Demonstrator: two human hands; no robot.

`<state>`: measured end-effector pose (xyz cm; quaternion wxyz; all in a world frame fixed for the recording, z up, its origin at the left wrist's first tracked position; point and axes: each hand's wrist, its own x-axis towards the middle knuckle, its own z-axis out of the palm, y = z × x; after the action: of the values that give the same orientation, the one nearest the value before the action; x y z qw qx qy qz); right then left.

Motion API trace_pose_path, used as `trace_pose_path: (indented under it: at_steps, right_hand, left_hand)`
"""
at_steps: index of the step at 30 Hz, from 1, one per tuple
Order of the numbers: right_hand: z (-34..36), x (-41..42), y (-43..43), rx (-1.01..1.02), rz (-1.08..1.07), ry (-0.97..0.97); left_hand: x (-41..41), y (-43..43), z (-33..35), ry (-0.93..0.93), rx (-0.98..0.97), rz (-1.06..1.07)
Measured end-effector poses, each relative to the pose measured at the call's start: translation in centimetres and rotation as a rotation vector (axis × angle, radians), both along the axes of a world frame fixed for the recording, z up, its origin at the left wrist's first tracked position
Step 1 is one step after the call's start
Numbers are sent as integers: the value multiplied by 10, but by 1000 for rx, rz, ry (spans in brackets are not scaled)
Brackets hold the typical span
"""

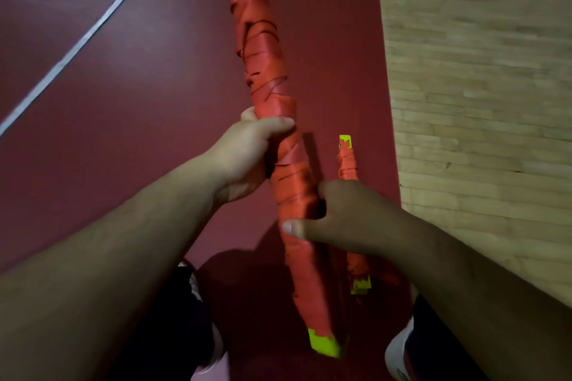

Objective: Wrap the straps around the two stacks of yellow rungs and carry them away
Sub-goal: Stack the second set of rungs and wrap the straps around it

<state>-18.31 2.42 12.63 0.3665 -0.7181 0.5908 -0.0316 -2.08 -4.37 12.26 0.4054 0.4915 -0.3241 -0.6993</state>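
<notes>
A long stack of yellow rungs wound in orange strap [269,71] is lifted off the floor, running from top centre down to my feet, with yellow ends showing at both tips. My left hand [247,151] grips it around the middle from the left. My right hand [334,219] grips it lower down from the right, thumb across the front. A second wrapped stack [348,164] lies on the red floor to the right, partly hidden behind my right hand.
The red sports floor [139,102] has white lines at the upper left. A light wooden floor [479,71] begins along the right edge. My shoes [399,349] and dark trouser legs are at the bottom of the view.
</notes>
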Motion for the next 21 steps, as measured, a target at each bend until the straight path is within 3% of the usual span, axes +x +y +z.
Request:
trace_pose_path:
  at_steps: [5, 14, 18, 21]
  right_hand:
    - [-9, -1, -1, 73, 22, -178]
    - [-25, -5, -2, 68, -221, -404]
    - [-30, -14, -8, 122, -313, -537]
    - [-35, -16, -9, 171, -379, -618]
  left_hand:
    - [0, 3, -3, -89, -76, -24]
    - [7, -1, 11, -30, -37, -103]
    - [14, -3, 3, -322, -120, 17]
    - [13, 3, -9, -533, -71, 53]
